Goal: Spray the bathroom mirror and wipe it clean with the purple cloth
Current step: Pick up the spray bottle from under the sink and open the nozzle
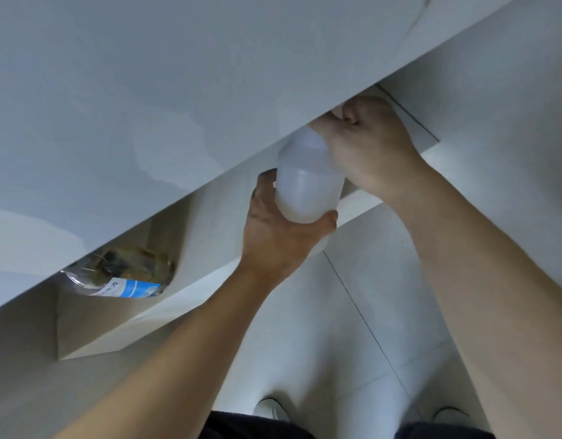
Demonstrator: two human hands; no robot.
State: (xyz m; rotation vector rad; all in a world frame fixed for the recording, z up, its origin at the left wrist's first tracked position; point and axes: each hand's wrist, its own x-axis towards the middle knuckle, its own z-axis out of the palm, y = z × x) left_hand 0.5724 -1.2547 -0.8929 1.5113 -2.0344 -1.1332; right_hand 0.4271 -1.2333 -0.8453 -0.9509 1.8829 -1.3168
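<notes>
A pale grey counter slants across the view above and left of the fingers, with soft patches of light on it. Under its edge, lower and left of the fingers, an open white shelf holds a clear plastic package with a blue label. Below the fingers lies a floor of large pale tiles with thin dark joints.

Cool, flat indoor light, fairly dim, with no hard glare. The pale worktop filling the upper left shows blotchy grey patches, smeared by compression. Deep shadow sits under its edge at lower left, around a labelled clear bottle. The translucent spray bottle at centre glows milky and soft-edged. Wide-angle stretch swells the forearms toward the lower right; the shoes at the bottom edge are blurred.
</notes>
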